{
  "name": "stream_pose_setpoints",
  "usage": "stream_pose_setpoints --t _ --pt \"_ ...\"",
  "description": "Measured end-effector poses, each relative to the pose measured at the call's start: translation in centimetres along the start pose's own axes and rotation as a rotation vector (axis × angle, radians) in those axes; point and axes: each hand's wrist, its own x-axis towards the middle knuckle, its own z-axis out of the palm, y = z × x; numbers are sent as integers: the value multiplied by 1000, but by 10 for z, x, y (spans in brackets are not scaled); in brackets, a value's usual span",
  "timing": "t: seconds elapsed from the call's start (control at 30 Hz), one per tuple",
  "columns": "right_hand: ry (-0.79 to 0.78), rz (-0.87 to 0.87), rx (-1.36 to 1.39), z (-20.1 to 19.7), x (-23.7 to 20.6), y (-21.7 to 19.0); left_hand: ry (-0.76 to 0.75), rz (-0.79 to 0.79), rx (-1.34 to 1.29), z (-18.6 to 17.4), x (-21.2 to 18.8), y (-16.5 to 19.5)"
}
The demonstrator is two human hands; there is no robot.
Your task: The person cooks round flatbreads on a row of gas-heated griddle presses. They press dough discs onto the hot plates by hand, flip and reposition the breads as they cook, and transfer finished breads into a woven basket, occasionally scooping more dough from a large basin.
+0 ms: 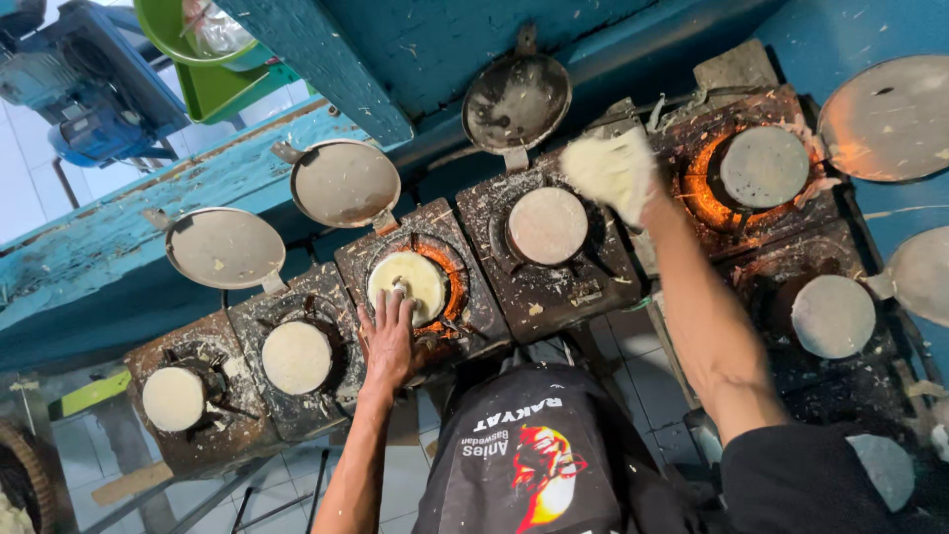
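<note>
1. Far left: a small round mould (173,399) filled with pale batter sits on a blackened burner block; its open hinged lid (225,247) leans back against the blue ledge (89,247) behind it.

2. Next block: a second mould (296,357), also covered by a pale disc of batter, lies just left of my left hand.

3. My left hand (388,341) rests flat on the third block, fingers stretched out and loose — not gripping anything. The fingertips touch the near rim of the third mould (408,285), whose batter looks cream-coloured, with an orange glow along its right edge. Its round lid (345,184) stands open above it.

4. Centre: a fourth mould (547,225) holds a greyish-pale disc; its dark, crumb-speckled lid (517,100) is tipped up against the blue wall.

5. My right hand (613,174) hovers just beside the upper right of that fourth mould. It is coated in white shreds and curled around a clump of the same shredded stuff (591,163) — the fingers themselves are hidden under it.

6. Right: a fifth mould (763,166) sits in a ring of bright orange fire, and a sixth mould (832,315) lies below it on a darker block. Two more open lids (887,117) reach in from the right edge.

7. Bottom centre: my dark apron (539,450) with a red-and-yellow print.
</note>
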Motion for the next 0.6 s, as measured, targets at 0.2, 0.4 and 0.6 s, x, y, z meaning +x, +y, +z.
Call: stream_pose_setpoints --t 0.2,0.4,0.6 --pt "91 -172 348 49 -33 -5 140 70 62 -3 8 2" --pt "63 -232 -219 73 -82 -27 181 -21 -51 -12 20 -8" --pt "60 47 200 149 -73 74 317 -54 -641 -80 36 -97"
